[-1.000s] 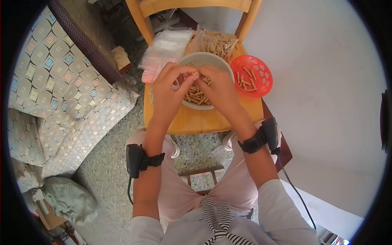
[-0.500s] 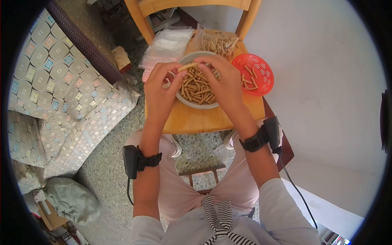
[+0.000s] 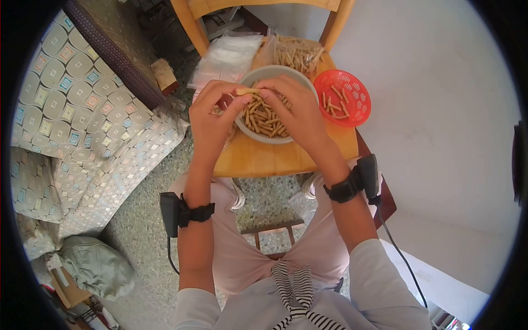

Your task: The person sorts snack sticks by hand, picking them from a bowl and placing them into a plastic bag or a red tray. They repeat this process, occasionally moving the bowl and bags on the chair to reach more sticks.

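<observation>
Over the bowl, a short tan stick [image 3: 248,91], like a piece of dried root, lies between my fingertips. My left hand [image 3: 213,110] pinches its left end, and my right hand [image 3: 294,107] pinches its right end. Below them the pale grey bowl [image 3: 270,141] is filled with many similar brown sticks [image 3: 263,119]. To the right stands a red plastic basket [image 3: 360,104] with several sticks in it. Behind the bowl lies a clear plastic bag [image 3: 297,54] full of sticks. A stack of clear flat bags [image 3: 228,58] is behind my left hand.
Everything stands on a wooden chair's seat [image 3: 275,162], with its backrest [image 3: 264,8] at the far side. A white wall [image 3: 434,110] rises on the right. Patterned cloth [image 3: 93,121] hangs at left. A grey-green bag [image 3: 99,267] lies on the speckled floor.
My left hand has shifted slightly left and turned a little. The stick stays between both hands, now lying more level. The view has shifted slightly.
</observation>
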`<action>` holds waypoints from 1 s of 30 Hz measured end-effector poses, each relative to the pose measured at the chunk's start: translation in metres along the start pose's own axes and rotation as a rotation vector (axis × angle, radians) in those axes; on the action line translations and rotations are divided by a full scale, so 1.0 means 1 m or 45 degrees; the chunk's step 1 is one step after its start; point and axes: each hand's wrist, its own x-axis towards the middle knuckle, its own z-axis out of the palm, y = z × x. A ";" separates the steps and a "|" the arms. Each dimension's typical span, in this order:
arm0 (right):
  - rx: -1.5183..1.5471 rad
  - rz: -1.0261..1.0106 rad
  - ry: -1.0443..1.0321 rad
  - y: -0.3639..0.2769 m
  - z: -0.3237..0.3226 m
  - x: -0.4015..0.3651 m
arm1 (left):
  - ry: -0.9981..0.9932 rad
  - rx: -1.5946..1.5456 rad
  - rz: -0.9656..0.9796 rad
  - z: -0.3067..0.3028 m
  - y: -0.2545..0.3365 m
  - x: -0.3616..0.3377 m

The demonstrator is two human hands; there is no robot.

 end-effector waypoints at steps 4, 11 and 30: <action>0.030 0.056 -0.111 -0.001 0.002 -0.002 | 0.019 0.000 0.019 0.000 0.000 -0.001; -0.365 0.313 -0.290 0.021 -0.001 -0.019 | 0.177 0.291 -0.093 -0.019 -0.013 0.012; -0.794 0.444 -0.570 0.045 0.008 -0.027 | 0.067 0.791 0.187 -0.013 -0.025 0.005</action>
